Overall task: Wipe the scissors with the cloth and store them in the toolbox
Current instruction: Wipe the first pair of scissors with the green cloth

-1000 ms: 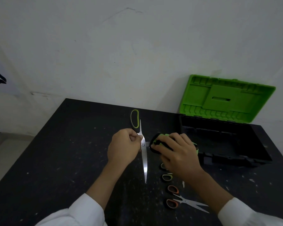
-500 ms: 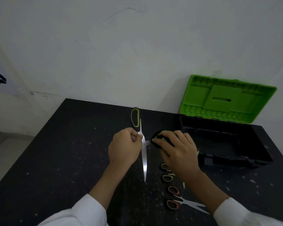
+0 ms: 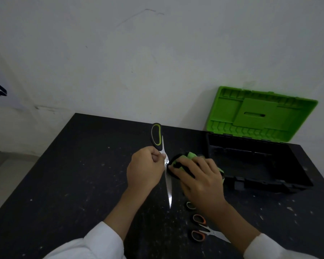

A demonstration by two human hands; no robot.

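Left hand (image 3: 144, 172) pinching scissors (image 3: 168, 189) at pivot, blade lengthwise toward the person, tip nearest; right hand (image 3: 200, 184) curled around cloth (image 3: 192, 156)

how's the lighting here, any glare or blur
Head view: dim and underexposed; the black table and the toolbox interior lose detail. Head view: a bright glint runs along the held scissors blade. Head view: slightly soft throughout, no clear motion blur.

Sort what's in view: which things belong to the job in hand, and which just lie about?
In use: green scissors, cloth, toolbox, left hand, right hand.
Lying about: orange scissors, another green handle, perhaps waiting their turn.
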